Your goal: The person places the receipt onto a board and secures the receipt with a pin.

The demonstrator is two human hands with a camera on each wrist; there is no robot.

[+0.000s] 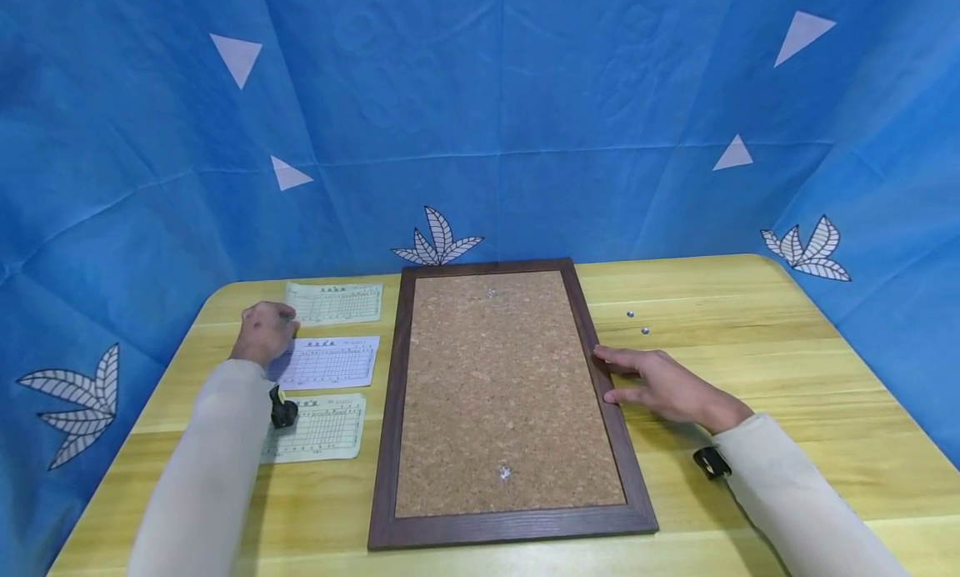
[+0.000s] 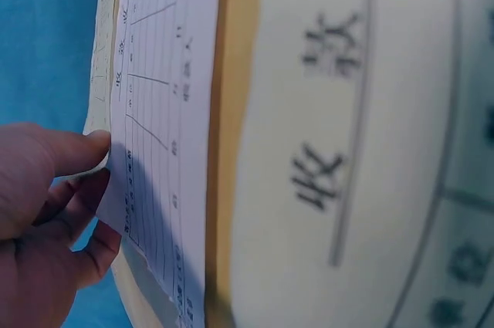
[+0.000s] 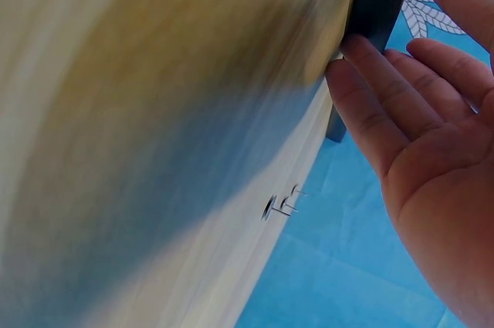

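Top receipt slip (image 1: 337,303) is laid left of the corkboard (image 1: 510,393), long axis sideways, left hand (image 1: 266,331) right by its left end; can't be told if it's pinched tbh. Corkboard's right edge is touched by the straight-fingered right hand (image 1: 663,383).

A rectangular cork board in a dark brown wooden frame (image 1: 513,393) lies flat at center, small whitish marks (image 1: 504,473) toward its far and near ends. A right hand (image 1: 663,383), fingers extended, touches the frame's right side; small silver metal thumbtacks (image 1: 645,331) sit farther right, points up. To the left, three rectangular paper slips printed with gridded forms line up: a pale green slip (image 1: 333,303) far, a lilac-white slip (image 1: 330,362) in the middle, a second pale green slip (image 1: 322,427) near, partly hidden. A left hand (image 1: 266,328) is at the left ends of the far two, its grip unclear.
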